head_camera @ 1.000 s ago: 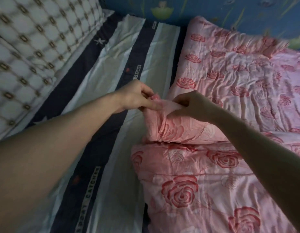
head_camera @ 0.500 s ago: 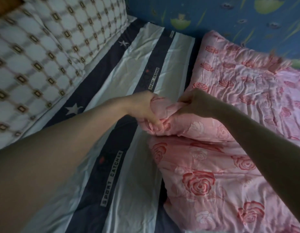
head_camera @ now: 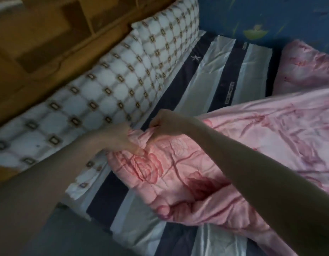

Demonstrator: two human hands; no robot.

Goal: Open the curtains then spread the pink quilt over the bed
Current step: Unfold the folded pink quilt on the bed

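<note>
The pink quilt (head_camera: 178,174) with red roses lies partly unfolded across the right side of the bed (head_camera: 204,74), whose sheet is striped navy and pale grey. My left hand (head_camera: 115,140) grips the quilt's near corner, fingers curled into the fabric. Just right of it, my right hand (head_camera: 166,123) pinches the same edge a little higher. Both hands hold that corner close to the pillows. No curtains are in view.
Two white pillows (head_camera: 97,93) with a brown lattice pattern lean against a wooden headboard (head_camera: 40,39) on the left. A blue patterned wall (head_camera: 252,17) runs along the far side. A folded part of the quilt (head_camera: 304,67) sits at the far right.
Both hands have pulled the quilt corner left toward the pillows, unfolding the quilt over the striped sheet. The view has swung left, bringing the headboard into sight.
</note>
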